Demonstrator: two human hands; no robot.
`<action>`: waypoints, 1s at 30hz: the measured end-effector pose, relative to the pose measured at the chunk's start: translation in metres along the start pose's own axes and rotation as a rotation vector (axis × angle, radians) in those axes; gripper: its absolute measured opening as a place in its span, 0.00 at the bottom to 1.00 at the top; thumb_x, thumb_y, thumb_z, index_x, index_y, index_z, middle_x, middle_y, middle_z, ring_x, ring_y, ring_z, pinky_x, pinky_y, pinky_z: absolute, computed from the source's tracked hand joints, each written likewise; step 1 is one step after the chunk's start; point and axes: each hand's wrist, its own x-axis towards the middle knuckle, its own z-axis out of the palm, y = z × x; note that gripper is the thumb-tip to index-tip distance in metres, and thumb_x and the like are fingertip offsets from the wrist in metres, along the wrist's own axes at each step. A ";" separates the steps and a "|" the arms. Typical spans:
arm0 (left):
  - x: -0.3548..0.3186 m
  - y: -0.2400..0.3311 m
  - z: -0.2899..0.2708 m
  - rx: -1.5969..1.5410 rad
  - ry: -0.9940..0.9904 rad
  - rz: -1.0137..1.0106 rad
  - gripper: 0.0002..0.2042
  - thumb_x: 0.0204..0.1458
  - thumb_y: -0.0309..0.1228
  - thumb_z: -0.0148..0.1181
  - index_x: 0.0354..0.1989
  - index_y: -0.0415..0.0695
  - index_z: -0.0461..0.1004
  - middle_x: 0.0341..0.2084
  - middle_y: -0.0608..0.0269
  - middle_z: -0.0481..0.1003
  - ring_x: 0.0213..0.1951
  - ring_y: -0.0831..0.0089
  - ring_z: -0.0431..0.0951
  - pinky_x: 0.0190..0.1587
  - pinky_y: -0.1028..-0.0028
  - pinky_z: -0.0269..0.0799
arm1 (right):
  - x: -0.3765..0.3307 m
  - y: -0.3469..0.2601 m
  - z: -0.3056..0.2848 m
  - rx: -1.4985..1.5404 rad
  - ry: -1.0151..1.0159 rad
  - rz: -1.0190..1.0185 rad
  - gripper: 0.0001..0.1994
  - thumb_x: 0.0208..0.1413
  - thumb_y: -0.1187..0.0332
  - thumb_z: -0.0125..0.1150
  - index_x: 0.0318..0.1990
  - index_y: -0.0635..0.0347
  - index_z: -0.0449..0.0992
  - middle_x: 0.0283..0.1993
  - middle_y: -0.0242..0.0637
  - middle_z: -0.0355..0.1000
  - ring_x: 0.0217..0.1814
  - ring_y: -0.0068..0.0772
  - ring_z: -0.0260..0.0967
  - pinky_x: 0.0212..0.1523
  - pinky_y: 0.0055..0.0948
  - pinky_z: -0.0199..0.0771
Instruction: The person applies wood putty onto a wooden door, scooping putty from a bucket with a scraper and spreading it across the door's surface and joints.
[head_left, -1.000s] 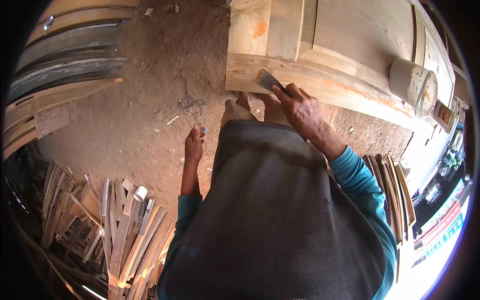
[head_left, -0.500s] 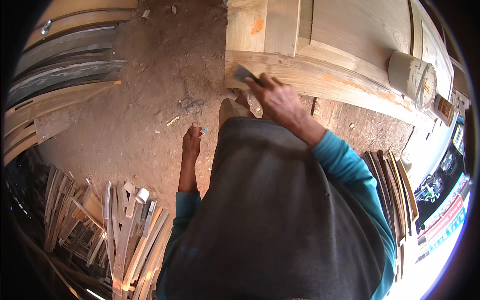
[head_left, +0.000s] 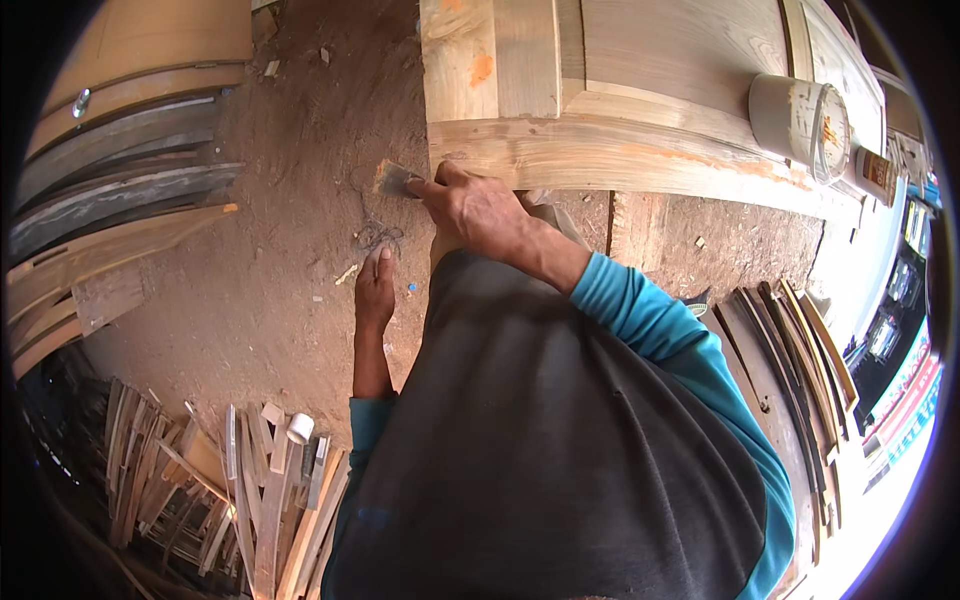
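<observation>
My right hand (head_left: 485, 213) is closed around a putty knife (head_left: 397, 179). Orange-brown filler coats the end of its flat blade, which points left, just past the corner of a pale wooden panelled door (head_left: 475, 148). Orange filler streaks run along the door's near rail, and an orange patch marks its upright at the far left. Lower and to the left, my left hand (head_left: 374, 291) hangs over the dirt floor, fingers loosely extended, with nothing visible in it. The underside of that hand is hidden.
On the door's right end stand a filler-smeared white bucket (head_left: 785, 118) and a small brown-labelled can (head_left: 875, 177). Stacked boards (head_left: 130, 215) lie at left. Wood offcuts (head_left: 265, 510) fill the lower left, and more strips (head_left: 795, 370) lean at right. The floor (head_left: 290, 150) is bare dirt.
My right hand has moved left with the putty knife, bringing the blade from over the door rail to beyond its corner. The view has shifted slightly; my left hand stays low.
</observation>
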 end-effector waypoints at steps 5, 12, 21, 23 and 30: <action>0.004 0.054 0.023 0.051 0.301 0.430 0.26 0.65 0.31 0.59 0.68 0.34 0.65 0.61 0.41 0.71 0.62 0.48 0.73 0.65 0.54 0.68 | -0.074 0.014 -0.056 0.154 0.135 0.280 0.21 0.62 0.67 0.63 0.62 0.56 0.73 0.40 0.45 0.72 0.37 0.51 0.77 0.36 0.43 0.80; 0.022 0.192 0.110 0.338 0.154 1.098 0.36 0.56 0.30 0.65 0.73 0.36 0.57 0.71 0.41 0.60 0.71 0.42 0.60 0.72 0.49 0.57 | -0.191 0.045 -0.097 0.029 0.064 0.638 0.18 0.65 0.70 0.55 0.60 0.62 0.73 0.43 0.54 0.77 0.42 0.57 0.78 0.43 0.48 0.78; 0.039 0.162 0.137 0.883 0.175 0.962 0.39 0.64 0.48 0.56 0.78 0.42 0.50 0.78 0.44 0.47 0.77 0.41 0.46 0.75 0.42 0.44 | -0.275 0.145 -0.298 -0.251 0.740 0.667 0.15 0.72 0.70 0.48 0.59 0.67 0.74 0.33 0.41 0.74 0.29 0.27 0.69 0.29 0.27 0.71; 0.035 0.144 0.118 0.823 0.300 0.807 0.39 0.65 0.50 0.53 0.79 0.42 0.48 0.78 0.41 0.45 0.77 0.41 0.44 0.75 0.41 0.41 | -0.289 0.173 -0.358 -0.464 0.713 0.662 0.15 0.71 0.70 0.49 0.58 0.68 0.76 0.38 0.48 0.79 0.35 0.38 0.77 0.37 0.35 0.77; 0.051 0.126 0.112 0.636 0.416 0.350 0.43 0.67 0.55 0.49 0.79 0.38 0.42 0.78 0.36 0.41 0.77 0.41 0.44 0.77 0.49 0.46 | -0.271 0.349 -0.440 -0.691 0.274 0.842 0.13 0.66 0.65 0.53 0.44 0.63 0.82 0.36 0.53 0.80 0.40 0.59 0.78 0.42 0.51 0.76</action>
